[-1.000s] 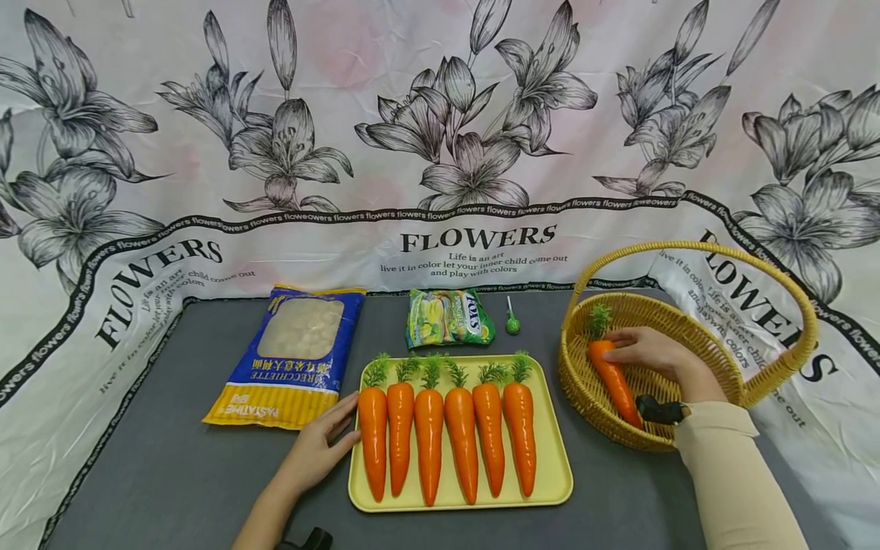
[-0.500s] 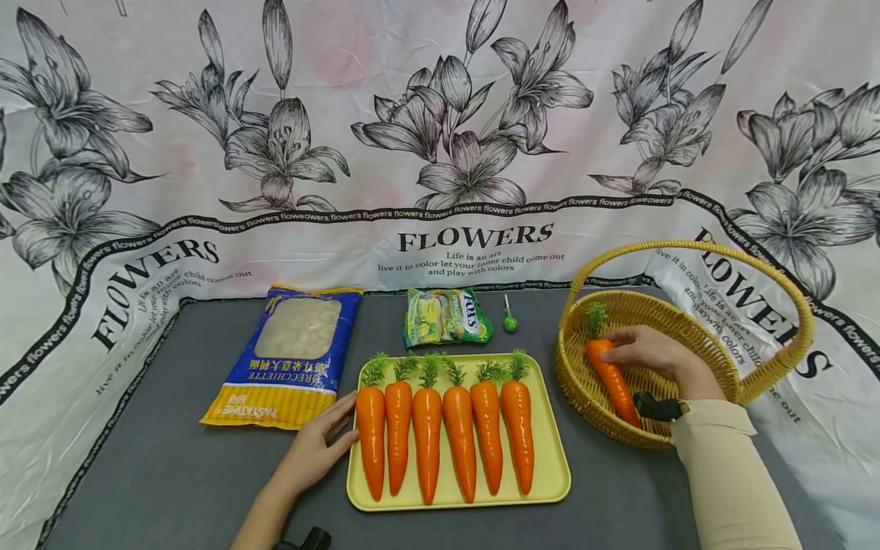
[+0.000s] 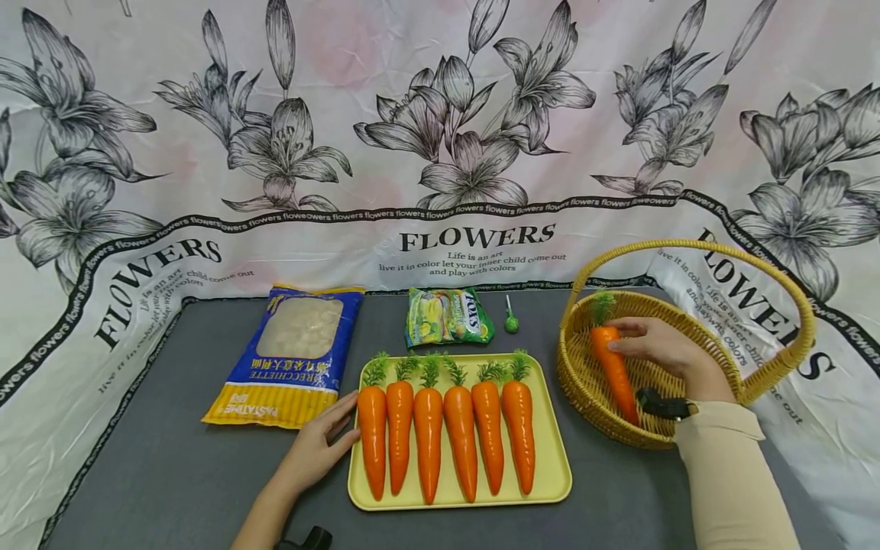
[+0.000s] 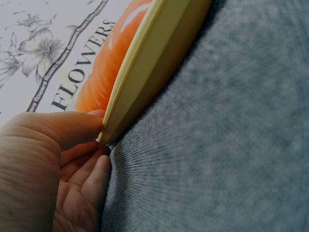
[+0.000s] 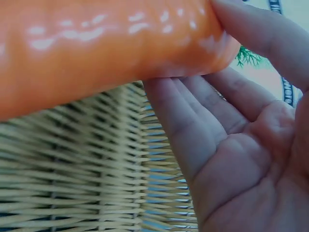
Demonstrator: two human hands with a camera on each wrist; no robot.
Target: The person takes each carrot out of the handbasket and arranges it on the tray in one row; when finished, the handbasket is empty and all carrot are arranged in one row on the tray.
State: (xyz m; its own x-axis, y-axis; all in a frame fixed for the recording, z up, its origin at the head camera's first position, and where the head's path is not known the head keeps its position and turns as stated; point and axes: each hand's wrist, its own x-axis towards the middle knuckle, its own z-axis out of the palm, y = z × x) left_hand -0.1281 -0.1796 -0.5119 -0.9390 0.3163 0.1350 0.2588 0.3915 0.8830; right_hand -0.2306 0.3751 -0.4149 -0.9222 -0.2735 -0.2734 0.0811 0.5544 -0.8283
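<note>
In the head view, my right hand (image 3: pixel 663 350) grips an orange carrot (image 3: pixel 614 367) with a green leafy top, inside the wicker basket (image 3: pixel 687 305). The right wrist view has the thumb and fingertips around the thick end of this carrot (image 5: pixel 111 43), with the basket's weave (image 5: pixel 96 159) below. My left hand (image 3: pixel 319 447) is at the left edge of a yellow tray (image 3: pixel 550 473), where several carrots (image 3: pixel 429 435) lie side by side, leafy ends away from me. Up close in the left wrist view, thumb and fingers of the left hand (image 4: pixel 72 150) pinch the tray's rim (image 4: pixel 137 82).
A blue and yellow pasta bag (image 3: pixel 289 355) lies left of the tray. Behind the tray are a green candy bag (image 3: pixel 448 317) and a green lollipop (image 3: pixel 511 317). The basket's tall handle (image 3: pixel 694 246) arches over it. A flower-printed cloth (image 3: pixel 474 252) hangs behind the grey table.
My right hand and the carrot in it have shifted slightly away and to the right within the basket. The left hand keeps its place at the tray.
</note>
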